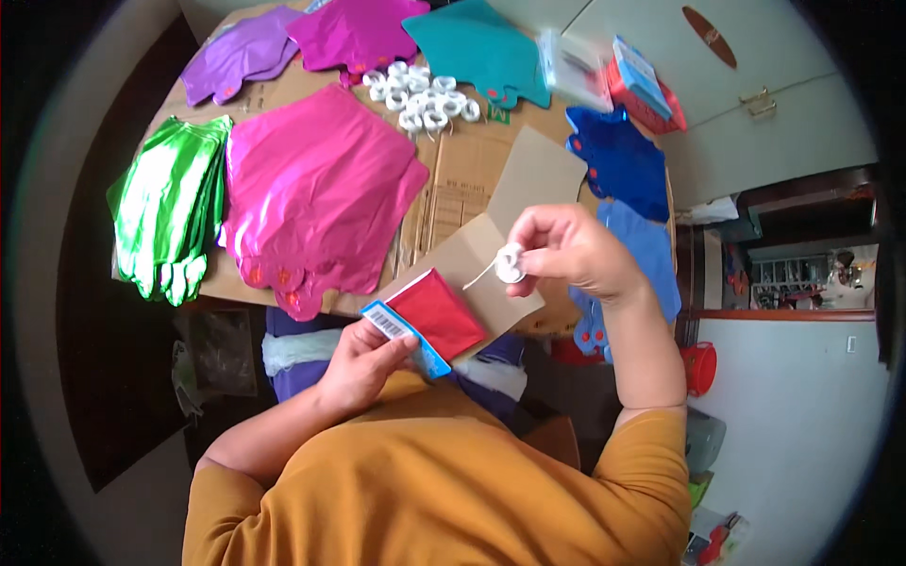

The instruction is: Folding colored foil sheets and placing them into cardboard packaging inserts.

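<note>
My left hand [363,363] grips a flat packet [439,319] by its blue header strip, which carries a barcode. The packet's contents are folded and red. Between the thumb and fingers of my right hand [571,255] is a small white ribbon roll [511,263], its loose tail hanging toward the packet but apart from it. Behind the packet lies an unfolded brown card sheet [543,179]. A heap of similar white rolls [415,92] rests farther back on the cardboard-covered table [458,184].
Flat foil balloons lie around the table: green [170,203], pink [316,193], purple [241,57], magenta [354,33], teal [481,47], dark blue [618,160] and light blue [637,259]. Filled packets [642,80] are stacked at the back right. Pale cabinets [755,132] stand beyond.
</note>
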The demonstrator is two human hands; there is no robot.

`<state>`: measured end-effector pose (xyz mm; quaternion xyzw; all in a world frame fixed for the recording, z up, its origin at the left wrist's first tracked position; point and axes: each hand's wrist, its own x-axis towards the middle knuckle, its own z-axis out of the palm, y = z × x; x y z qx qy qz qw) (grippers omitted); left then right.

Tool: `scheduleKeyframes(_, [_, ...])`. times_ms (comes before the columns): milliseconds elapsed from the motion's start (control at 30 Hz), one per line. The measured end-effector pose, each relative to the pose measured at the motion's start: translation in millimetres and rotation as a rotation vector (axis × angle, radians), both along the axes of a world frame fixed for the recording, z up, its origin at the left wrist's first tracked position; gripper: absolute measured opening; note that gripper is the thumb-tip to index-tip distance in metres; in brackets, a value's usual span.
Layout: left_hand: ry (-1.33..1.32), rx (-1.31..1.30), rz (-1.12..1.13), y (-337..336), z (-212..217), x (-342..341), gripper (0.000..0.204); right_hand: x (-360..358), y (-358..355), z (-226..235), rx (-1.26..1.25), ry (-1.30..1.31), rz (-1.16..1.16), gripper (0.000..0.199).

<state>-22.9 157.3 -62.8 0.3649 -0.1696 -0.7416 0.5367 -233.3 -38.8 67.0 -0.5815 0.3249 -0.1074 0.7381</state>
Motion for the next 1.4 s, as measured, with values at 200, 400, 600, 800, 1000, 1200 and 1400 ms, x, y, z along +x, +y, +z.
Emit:
scheduleKeyframes(200, [-0.004, -0.209, -0.160, 5.4, -6.5, 4.1, 0.021, 11.7, 47.7, -29.8, -0.302, 0.350, 0.121, 0.010])
scheduleKeyframes(400, [0.006, -0.145, -0.126, 14.8, -9.1, -4.0, 0.021, 24.7, 70.0, -43.2, -0.046, 0.129, 0.129, 0.015])
scheduleKeyframes(600, [0.013, -0.013, 0.015, 25.3, -13.3, -12.3, 0.012, 22.6, 77.8, -67.8, -0.039, 0.074, 0.039, 0.021])
scheduleKeyframes(800, [-0.069, 0.083, 0.135, 25.2, -8.5, -18.9, 0.009, 22.9, 80.4, -74.2, 0.424, 0.040, -0.070, 0.021])
scheduleKeyframes(1000, [-0.084, 0.109, 0.146, 20.5, -10.8, -22.3, 0.015, 32.3, 83.9, -77.0, 0.126, 0.147, -0.012, 0.018])
scheduleKeyframes(1200, [0.004, 0.132, 0.149, 16.9, -10.9, -23.6, 0.019, 34.9, 76.0, -80.3, -0.008, 0.180, 0.001, 0.018])
scheduleKeyframes(1400, [-0.070, 0.168, 0.170, 15.0, -13.8, -26.9, 0.018, 38.6, 78.5, -79.8, -0.913, 0.373, 0.083, 0.033])
